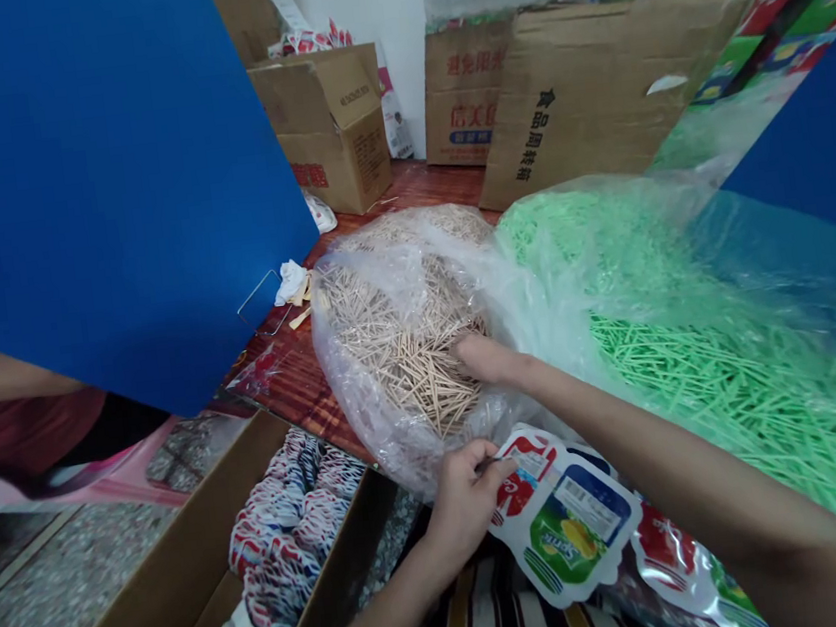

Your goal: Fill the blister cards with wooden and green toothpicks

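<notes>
My left hand (467,494) pinches the edge of a flat printed packet (578,527) with a rounded outline and red and green soda labels, held low over my lap. My right hand (484,354) reaches into a clear plastic bag (372,439) full of thin light-brown sticks (413,364). Its fingers are sunk among the sticks and hidden, so what they hold does not show. More packets of the same print (672,556) lie under my right forearm, partly covered by it.
Right of the brown sticks lies a bag of green sticks (733,368). An open carton (153,575) at lower left holds stacked printed packets (284,530). Cartons (361,149) stand at the back of the red-brown table (297,378). Blue panels (109,188) flank it; another person's arm (2,376) shows left.
</notes>
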A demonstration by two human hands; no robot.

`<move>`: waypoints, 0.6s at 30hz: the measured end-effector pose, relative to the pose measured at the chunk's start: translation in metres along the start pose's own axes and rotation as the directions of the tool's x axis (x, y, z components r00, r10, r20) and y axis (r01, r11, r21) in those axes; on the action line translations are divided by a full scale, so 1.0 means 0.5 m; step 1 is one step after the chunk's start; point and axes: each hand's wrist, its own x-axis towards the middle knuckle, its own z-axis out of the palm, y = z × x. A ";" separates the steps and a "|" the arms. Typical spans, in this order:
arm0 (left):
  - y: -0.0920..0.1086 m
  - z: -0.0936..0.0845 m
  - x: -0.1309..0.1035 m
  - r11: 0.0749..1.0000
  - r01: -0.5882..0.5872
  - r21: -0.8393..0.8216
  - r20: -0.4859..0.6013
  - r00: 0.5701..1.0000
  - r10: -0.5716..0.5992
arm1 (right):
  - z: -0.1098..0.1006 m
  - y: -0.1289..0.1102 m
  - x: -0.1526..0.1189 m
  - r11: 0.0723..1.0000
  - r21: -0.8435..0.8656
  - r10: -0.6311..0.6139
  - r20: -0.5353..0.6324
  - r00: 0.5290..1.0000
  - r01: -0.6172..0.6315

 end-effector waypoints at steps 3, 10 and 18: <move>0.004 -0.007 -0.003 0.999 0.012 -0.041 -0.005 1.000 -0.012 | -0.014 0.022 -0.010 0.996 0.093 0.019 -0.086 0.996 -0.011; 0.001 -0.016 0.009 0.996 -0.025 -0.087 -0.034 0.999 0.022 | -0.014 0.033 -0.035 0.944 0.324 0.148 -0.264 0.953 -0.057; 0.008 -0.017 0.007 0.989 -0.044 -0.143 -0.054 0.998 0.037 | 0.032 0.031 -0.032 0.856 0.517 0.197 -0.302 0.933 -0.013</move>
